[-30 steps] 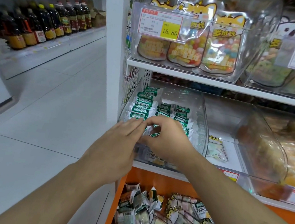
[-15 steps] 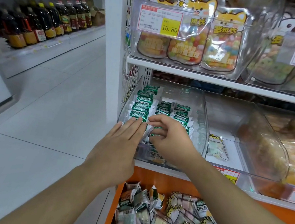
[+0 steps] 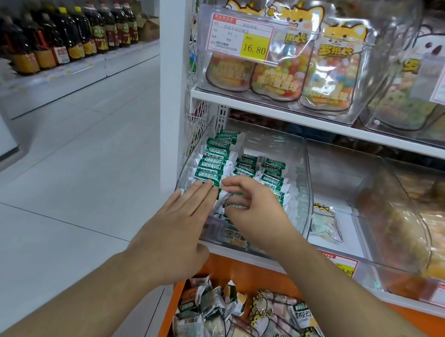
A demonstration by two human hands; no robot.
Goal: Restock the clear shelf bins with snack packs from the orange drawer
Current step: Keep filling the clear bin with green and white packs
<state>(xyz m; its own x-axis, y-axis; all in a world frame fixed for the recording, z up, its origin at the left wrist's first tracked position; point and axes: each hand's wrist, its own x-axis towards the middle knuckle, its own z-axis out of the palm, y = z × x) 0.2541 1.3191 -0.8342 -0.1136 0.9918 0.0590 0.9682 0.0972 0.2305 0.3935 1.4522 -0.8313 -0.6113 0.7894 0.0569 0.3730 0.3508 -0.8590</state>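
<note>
We're mid-restock in the clear bin (image 3: 307, 180) on the lower shelf: green snack packs (image 3: 213, 164) sit in rows inside, more loose ones below in the orange drawer (image 3: 232, 269). Right hand (image 3: 255, 210) pinches a green pack at the front row; left hand (image 3: 182, 220) is flat, fingers straight, pressing the packs into line. Next move, we judge: seat this pack, then reach down for more. Bin front wall is low, room left at the right side; the upper shelf (image 3: 335, 127) overhangs close.
</note>
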